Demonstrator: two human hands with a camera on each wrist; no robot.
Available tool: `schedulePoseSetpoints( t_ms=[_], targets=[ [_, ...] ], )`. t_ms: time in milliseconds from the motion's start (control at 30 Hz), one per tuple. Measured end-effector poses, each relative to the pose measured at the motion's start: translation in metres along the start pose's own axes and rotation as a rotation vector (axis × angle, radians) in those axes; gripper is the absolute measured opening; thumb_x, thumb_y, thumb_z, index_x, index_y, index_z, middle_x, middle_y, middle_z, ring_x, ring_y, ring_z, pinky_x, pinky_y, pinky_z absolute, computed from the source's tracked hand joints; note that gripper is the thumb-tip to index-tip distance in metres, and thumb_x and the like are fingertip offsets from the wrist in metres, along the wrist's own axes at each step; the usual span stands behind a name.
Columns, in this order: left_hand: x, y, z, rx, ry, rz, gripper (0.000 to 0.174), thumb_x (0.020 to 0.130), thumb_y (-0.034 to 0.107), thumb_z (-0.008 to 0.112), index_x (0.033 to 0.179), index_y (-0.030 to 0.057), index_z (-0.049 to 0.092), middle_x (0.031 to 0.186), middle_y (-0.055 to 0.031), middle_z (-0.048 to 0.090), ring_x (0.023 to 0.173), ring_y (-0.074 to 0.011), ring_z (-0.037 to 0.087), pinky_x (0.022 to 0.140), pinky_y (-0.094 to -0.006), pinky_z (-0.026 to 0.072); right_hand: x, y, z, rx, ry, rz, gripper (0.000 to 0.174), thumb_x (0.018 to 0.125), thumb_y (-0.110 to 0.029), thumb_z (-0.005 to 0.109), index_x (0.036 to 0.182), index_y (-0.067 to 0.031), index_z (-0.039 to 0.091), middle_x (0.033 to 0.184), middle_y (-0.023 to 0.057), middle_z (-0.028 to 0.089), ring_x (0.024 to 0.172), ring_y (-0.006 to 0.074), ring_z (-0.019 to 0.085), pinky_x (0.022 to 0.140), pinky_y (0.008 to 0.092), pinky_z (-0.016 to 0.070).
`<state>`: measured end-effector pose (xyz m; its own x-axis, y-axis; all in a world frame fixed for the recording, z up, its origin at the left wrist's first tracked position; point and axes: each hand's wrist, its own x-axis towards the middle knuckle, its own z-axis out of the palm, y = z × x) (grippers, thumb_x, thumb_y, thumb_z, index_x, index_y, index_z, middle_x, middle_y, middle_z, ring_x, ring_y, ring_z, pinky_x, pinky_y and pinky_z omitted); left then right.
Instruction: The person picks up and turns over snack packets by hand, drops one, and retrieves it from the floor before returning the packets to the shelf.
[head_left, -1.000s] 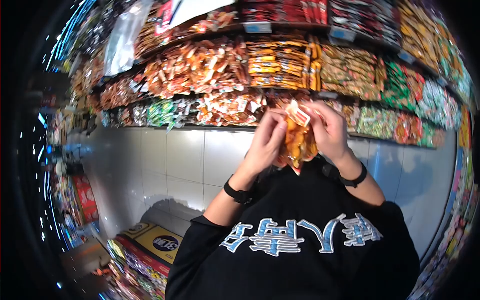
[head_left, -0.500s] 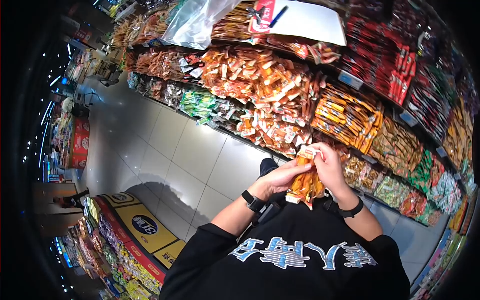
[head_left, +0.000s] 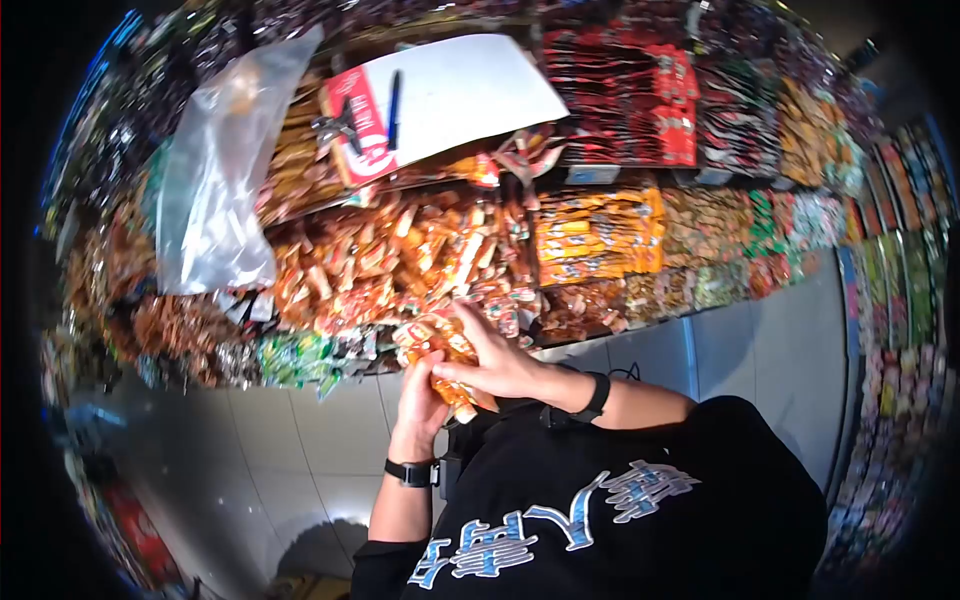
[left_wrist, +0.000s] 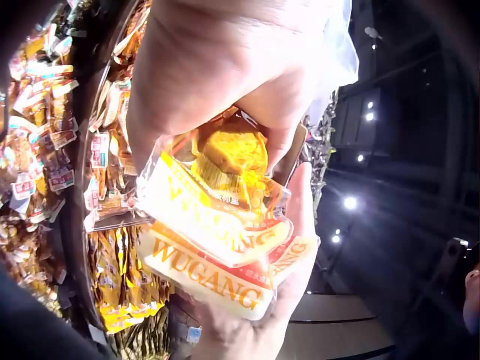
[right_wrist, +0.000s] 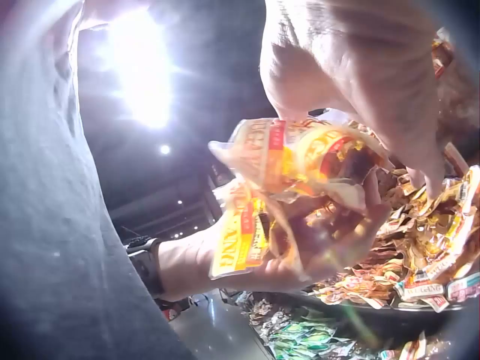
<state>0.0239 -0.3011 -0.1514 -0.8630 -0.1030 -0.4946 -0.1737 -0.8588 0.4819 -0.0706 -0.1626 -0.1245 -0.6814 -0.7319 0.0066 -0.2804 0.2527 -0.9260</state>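
Several clear packets of orange-brown food [head_left: 445, 345] with white and orange "WUGANG" labels [left_wrist: 206, 277] are bunched between both hands. My left hand [head_left: 418, 405] grips them from the near left side; in the left wrist view its thumb and fingers [left_wrist: 217, 67] lie on either side of the bunch. From the right, my right hand [head_left: 500, 368] holds the same packets, its thumb across them and its fingers reaching along the far side. The right wrist view has the right hand [right_wrist: 352, 67] above the packets [right_wrist: 300, 165] and the left hand [right_wrist: 300, 262] beneath.
Shelves of similar orange packets [head_left: 380, 260], yellow packets [head_left: 600, 235] and red packets [head_left: 620, 100] stand in front. On the upper shelf lie a clear plastic bag [head_left: 225, 170], a white sheet [head_left: 475, 95] and a blue pen [head_left: 394, 110]. Tiled floor [head_left: 330, 425] shows below.
Compared with earlier, the head view has turned and the shelves fill more of it. Both hands, still holding the packets, have moved left in the view, up against the lower shelf's packets.
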Motion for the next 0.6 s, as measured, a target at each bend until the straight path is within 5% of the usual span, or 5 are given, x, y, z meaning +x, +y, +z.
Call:
schedulePoseSetpoints(
  t_ms=[167, 200, 333, 433, 600],
  targets=[
    [0.016, 0.015, 0.022, 0.205, 0.021, -0.071, 0.037, 0.094, 0.013, 0.057, 0.128, 0.0021, 0.048, 0.119, -0.0086, 0.060, 0.109, -0.0194, 0.059, 0.095, -0.0342, 0.0481, -0.007, -0.010, -0.018, 0.101, -0.213, 0.310, 0.112, 0.075, -0.049, 0.073, 0.143, 0.0148, 0.010, 0.142, 0.0358, 0.032, 0.134, 0.0401, 0.037, 0.111, 0.0374, 0.0317],
    [0.020, 0.011, 0.023, 0.210, 0.008, -0.080, 0.036, 0.094, 0.015, 0.058, 0.127, 0.0021, 0.050, 0.118, -0.0087, 0.060, 0.109, -0.0193, 0.059, 0.095, -0.0347, 0.0479, -0.008, -0.005, -0.016, 0.072, -0.142, 0.247, 0.108, 0.072, -0.047, 0.075, 0.139, 0.0172, 0.019, 0.135, 0.0359, 0.040, 0.126, 0.0405, 0.045, 0.105, 0.0392, 0.0386],
    [0.030, -0.003, 0.038, 0.184, -0.045, -0.217, 0.036, 0.096, 0.022, 0.056, 0.126, 0.0028, 0.053, 0.121, -0.0081, 0.060, 0.109, -0.0184, 0.058, 0.097, -0.0345, 0.0456, -0.019, 0.007, -0.024, -0.040, -0.086, 0.412, 0.083, 0.072, -0.039, 0.076, 0.128, 0.0096, 0.039, 0.120, 0.0285, 0.052, 0.113, 0.0376, 0.053, 0.096, 0.0406, 0.0433],
    [0.039, -0.017, 0.045, 0.183, -0.077, -0.203, 0.040, 0.097, 0.031, 0.053, 0.127, 0.0047, 0.053, 0.124, -0.0062, 0.060, 0.115, -0.0195, 0.055, 0.103, -0.0365, 0.0400, -0.031, 0.011, -0.031, 0.076, 0.041, 0.405, 0.079, 0.071, -0.033, 0.076, 0.128, 0.0071, 0.040, 0.121, 0.0267, 0.051, 0.115, 0.0362, 0.052, 0.098, 0.0411, 0.0419],
    [0.041, -0.045, 0.075, 0.176, -0.093, -0.154, 0.041, 0.096, 0.030, 0.054, 0.127, 0.0047, 0.052, 0.124, -0.0064, 0.059, 0.116, -0.0198, 0.054, 0.103, -0.0370, 0.0398, -0.047, -0.001, -0.065, 0.159, 0.082, 0.517, 0.065, 0.067, -0.030, 0.073, 0.113, 0.0069, 0.046, 0.097, 0.0214, 0.063, 0.087, 0.0299, 0.065, 0.076, 0.0386, 0.0521]
  ],
)
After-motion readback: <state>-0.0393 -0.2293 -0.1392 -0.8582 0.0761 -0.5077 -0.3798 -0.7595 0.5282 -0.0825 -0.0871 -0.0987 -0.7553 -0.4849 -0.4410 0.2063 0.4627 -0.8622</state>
